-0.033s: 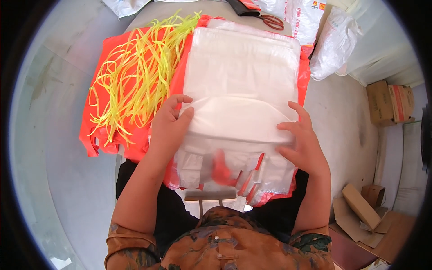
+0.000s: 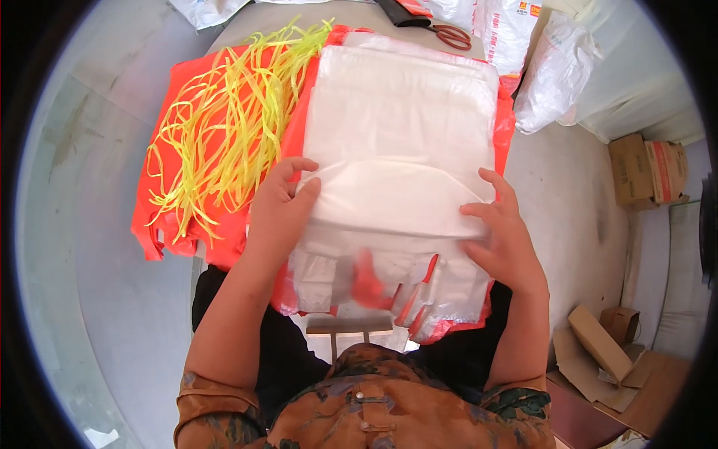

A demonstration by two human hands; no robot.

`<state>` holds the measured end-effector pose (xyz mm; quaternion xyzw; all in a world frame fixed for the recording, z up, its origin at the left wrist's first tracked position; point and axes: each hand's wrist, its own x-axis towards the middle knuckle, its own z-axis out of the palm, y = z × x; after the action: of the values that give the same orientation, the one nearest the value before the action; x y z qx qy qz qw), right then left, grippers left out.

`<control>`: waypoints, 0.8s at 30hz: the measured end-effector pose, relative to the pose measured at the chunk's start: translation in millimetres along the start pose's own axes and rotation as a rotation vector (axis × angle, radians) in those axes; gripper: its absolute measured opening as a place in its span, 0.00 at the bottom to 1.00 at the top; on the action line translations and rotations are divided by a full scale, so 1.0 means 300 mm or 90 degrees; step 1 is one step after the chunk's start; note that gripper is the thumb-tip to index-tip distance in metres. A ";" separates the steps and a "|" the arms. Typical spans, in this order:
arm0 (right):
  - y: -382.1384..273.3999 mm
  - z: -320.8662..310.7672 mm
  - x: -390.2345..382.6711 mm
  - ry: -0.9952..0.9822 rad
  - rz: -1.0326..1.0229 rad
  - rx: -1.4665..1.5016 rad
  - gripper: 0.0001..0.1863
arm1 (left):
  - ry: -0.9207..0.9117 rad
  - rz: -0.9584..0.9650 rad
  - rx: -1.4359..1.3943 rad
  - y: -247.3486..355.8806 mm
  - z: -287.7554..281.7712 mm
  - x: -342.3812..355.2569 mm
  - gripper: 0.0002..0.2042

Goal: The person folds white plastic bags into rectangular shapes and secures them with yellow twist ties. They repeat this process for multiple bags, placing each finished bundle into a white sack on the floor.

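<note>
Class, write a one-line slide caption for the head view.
Left hand and right hand flank a stack of whitish plastic bags, yellow strips lying on red plastic alongside.

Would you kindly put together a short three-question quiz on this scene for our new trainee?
1. True or false: the yellow plastic strips are spread over red plastic to the left of the stack of white plastic bags.
2. Multiple choice: what colour are the handles of the scissors? A) yellow; B) dark red; C) white.
3. Short answer: at which side of the stack is each of the person's hands?

Key:
1. True.
2. B.
3. The left hand is at the stack's left side, the right hand at its right side.
</note>
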<state>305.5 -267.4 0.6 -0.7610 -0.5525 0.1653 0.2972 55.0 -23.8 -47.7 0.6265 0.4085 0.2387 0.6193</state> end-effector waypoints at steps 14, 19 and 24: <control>0.050 0.041 0.016 0.124 -0.140 -0.172 0.25 | -0.036 0.067 0.031 0.025 -0.026 -0.015 0.23; 0.066 0.017 0.025 0.157 -0.138 -0.116 0.26 | -0.101 0.305 0.484 0.085 -0.050 -0.056 0.41; 0.078 0.015 0.048 0.175 -0.154 -0.046 0.24 | -0.009 0.425 0.547 0.067 -0.039 -0.061 0.33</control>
<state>325.2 -257.8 -16.5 -0.7146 -0.5998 0.0025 0.3600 39.8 -29.9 -23.0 0.9206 0.2439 0.2294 0.2008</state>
